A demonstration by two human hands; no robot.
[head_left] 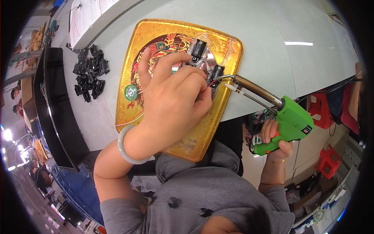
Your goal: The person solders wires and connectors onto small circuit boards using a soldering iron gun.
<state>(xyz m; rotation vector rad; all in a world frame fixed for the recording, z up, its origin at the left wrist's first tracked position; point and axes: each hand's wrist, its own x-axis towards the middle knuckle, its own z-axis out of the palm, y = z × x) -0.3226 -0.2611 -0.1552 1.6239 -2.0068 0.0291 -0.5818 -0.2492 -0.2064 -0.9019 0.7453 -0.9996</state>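
My left hand (171, 93) reaches over a gold patterned tray (181, 150), its thumb and index finger pinched on a thin red wire (212, 83). That wire meets a small black plastic housing (218, 71) at the tray's right side. My right hand (269, 130) grips a green soldering gun (292, 121) by its handle. The gun's bent metal tip touches or nearly touches the housing, beside my left fingertips. A second black housing (198, 50) lies farther back on clear plastic film. Left of my wrist sits a small round green-rimmed disc (131, 92). My hand hides the tray's middle.
Several black housings (91, 72) are heaped on the table left of the tray. Beyond them stands a long black panel (58, 109). A white box-like fixture (93, 19) is at the back left. Red stools (329, 162) stand on the floor at right.
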